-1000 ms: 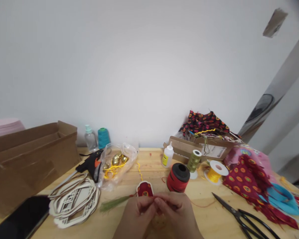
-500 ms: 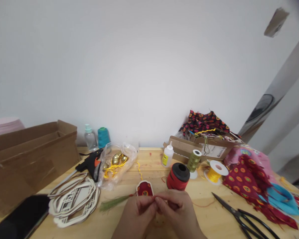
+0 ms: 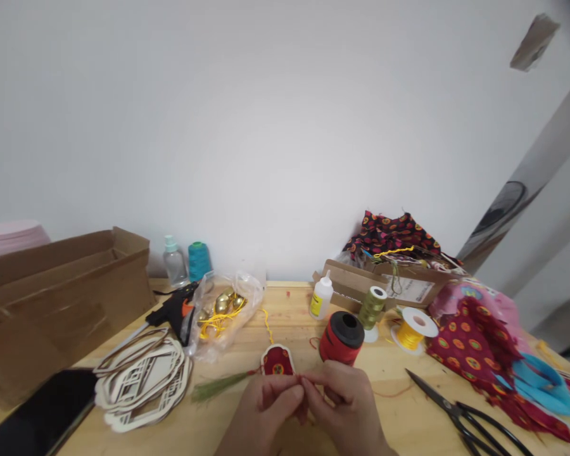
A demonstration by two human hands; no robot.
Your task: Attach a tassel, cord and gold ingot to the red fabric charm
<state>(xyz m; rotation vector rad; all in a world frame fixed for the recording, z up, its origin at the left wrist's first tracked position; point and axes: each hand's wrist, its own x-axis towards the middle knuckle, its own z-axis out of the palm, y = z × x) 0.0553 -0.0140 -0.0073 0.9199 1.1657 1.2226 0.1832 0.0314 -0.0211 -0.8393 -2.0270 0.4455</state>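
Hands [image 3: 263, 405] [image 3: 346, 399], 2, in fingertip pinches, contents unclear, beside 1 fabric-faced plaque [image 3: 278, 361], 1 tassel [image 3: 222, 386]

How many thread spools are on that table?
4: a teal cone at back left, a red spool beyond the right hand, then a green spool and a yellow spool farther right. Others may be hidden.

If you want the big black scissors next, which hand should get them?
Probably the right hand: the scissors lie on its side, while the left hand would have to reach across it. Both hands look busy pinching what seems like red thread, though.
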